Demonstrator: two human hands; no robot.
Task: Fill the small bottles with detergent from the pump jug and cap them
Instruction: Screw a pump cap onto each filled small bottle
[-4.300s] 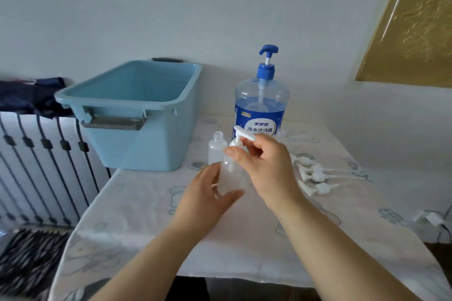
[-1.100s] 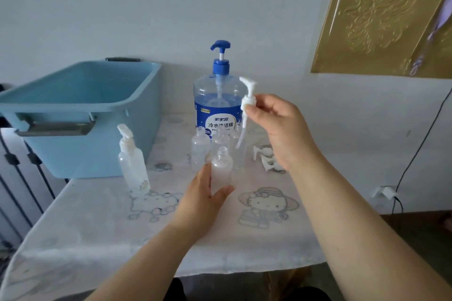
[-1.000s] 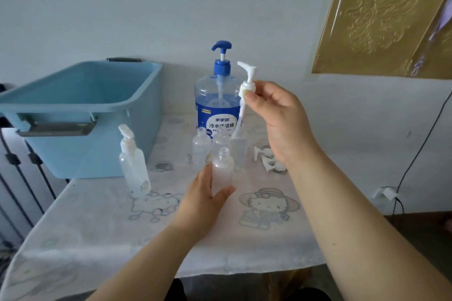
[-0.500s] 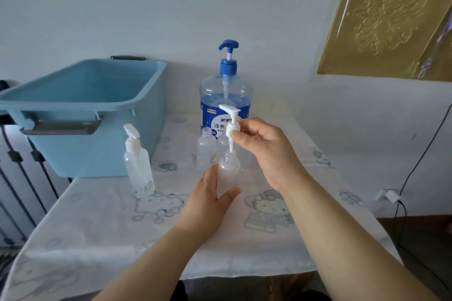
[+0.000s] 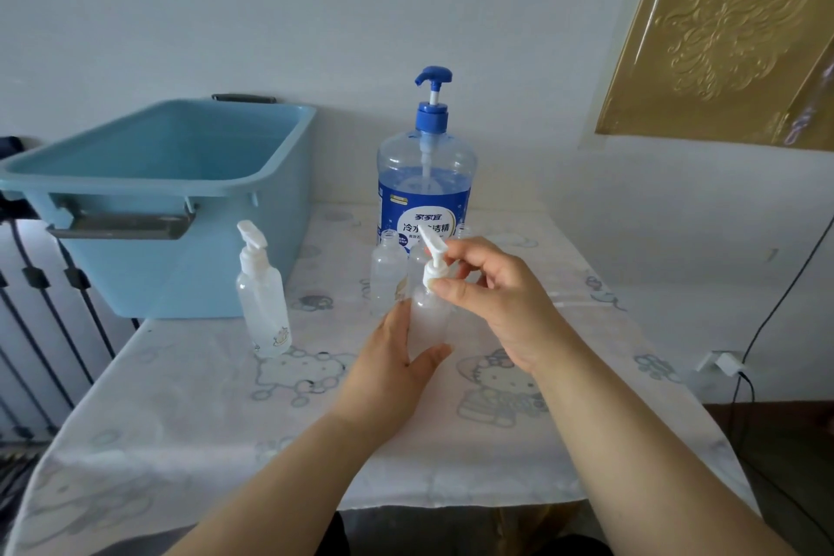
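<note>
**Pump cap at the neck of a small bottle, both grips busy**

Steadies a small bottle (image 5: 428,321), frosted and upright, near the middle of the tabletop (image 5: 203,420). Wraps the left grip (image 5: 392,370) round its lower body, thumb on the near side and fingers curled behind. Pinches the white pump cap (image 5: 434,264) with the right grip (image 5: 501,307), thumb and forefinger closed on the collar and the remaining fingers loosely bent above. Holds the cap on the bottle's mouth, nozzle slanting up and to the left; possibly not yet screwed fully down, hard to judge behind the fingers.

Behind the held bottle, near the wall: the pump jug (image 5: 424,194), blue pump head raised, blue liquid filling roughly the lower half. Between the jug and the held bottle: uncapped bottles (image 5: 387,271) in a tight cluster, the leftmost plainly visible and the others partly hidden.

Off to the left, well apart from the cluster: a capped bottle (image 5: 264,302), upright, just in front of a blue tub (image 5: 135,183) with grey handles.

On the wall, upper right: a gold embossed panel (image 5: 731,36). Lower right, beyond the tabletop's edge: a dark cable (image 5: 767,330) and a white plug.
</note>
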